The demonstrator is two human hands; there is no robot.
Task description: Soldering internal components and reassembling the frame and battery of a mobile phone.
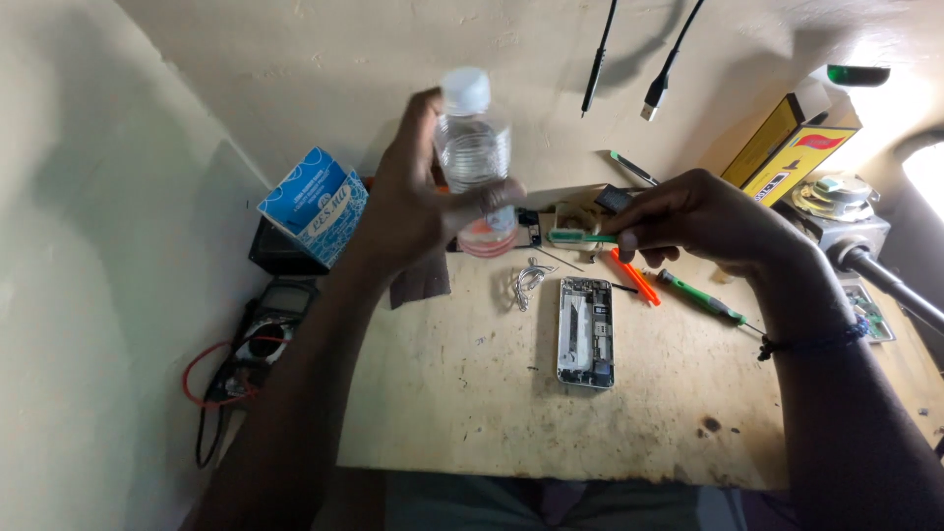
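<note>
- Upper centre of the frame: the left hand point(418, 202) is raised above the back edge of the wooden work board point(472, 393), fingers curled round a small clear plastic bottle point(474, 147). The bottle stands upright, has a white cap, ribbed walls, and a pinkish tint at its base.
- Right of centre: the right hand point(703, 216) has its fingers pinched on a green-handled brush point(580, 236), held level and pointing toward the bottle's base; the two are close, contact cannot be judged.
- Centre of the board: an opened phone point(586, 331) lies flat, internals showing, apart from both hands. Bare board surrounds it toward the lower edge and lower left.
- Just right of the phone: an orange pry tool point(634, 277) and a green screwdriver point(700, 298) lie on the board below the right hand.
- Left edge: a blue carton point(315, 205) and a multimeter point(261, 334) with red lead sit beside the board, against the wall.
- Upper right: yellow boxes point(787, 147) crowd the corner; two cables point(629, 59) hang above.
</note>
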